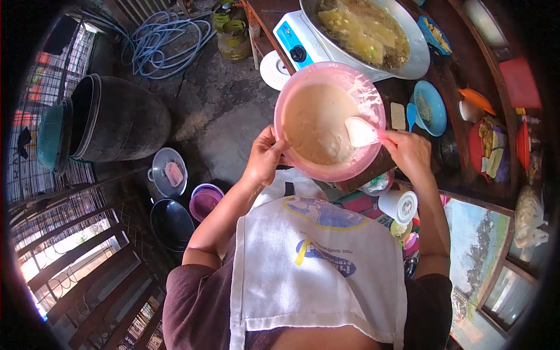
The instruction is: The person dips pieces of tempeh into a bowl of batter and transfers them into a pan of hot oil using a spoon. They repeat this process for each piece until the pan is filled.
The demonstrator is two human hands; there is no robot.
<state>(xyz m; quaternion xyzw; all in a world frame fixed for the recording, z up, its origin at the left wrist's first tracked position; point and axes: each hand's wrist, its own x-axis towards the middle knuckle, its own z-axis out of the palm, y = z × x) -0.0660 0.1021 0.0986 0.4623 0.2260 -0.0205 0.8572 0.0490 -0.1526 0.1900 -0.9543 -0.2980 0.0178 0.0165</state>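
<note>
A pink plastic bowl (279, 111) filled with pale cream batter (318, 111) is held in front of my apron. My left hand (267, 156) grips its left rim, thumb on top. My right hand (411, 153) is closed around the pink handle of a rice paddle (363, 132). The paddle's head, coated in batter, lies against the bowl's right inner side with its tip in the mix. Batter streaks cling to the upper right wall. Just beyond the bowl, a large wok (415, 58) of bubbling oil holds frying pieces (373, 35).
Under the wok stands a white and blue stove (297, 46) on a wooden table. To the right are a blue bowl (430, 108), a blue spoon (411, 115) and an orange item (477, 100). On the floor lie a coiled hose (169, 44), a gas cylinder (234, 42) and basins (172, 221).
</note>
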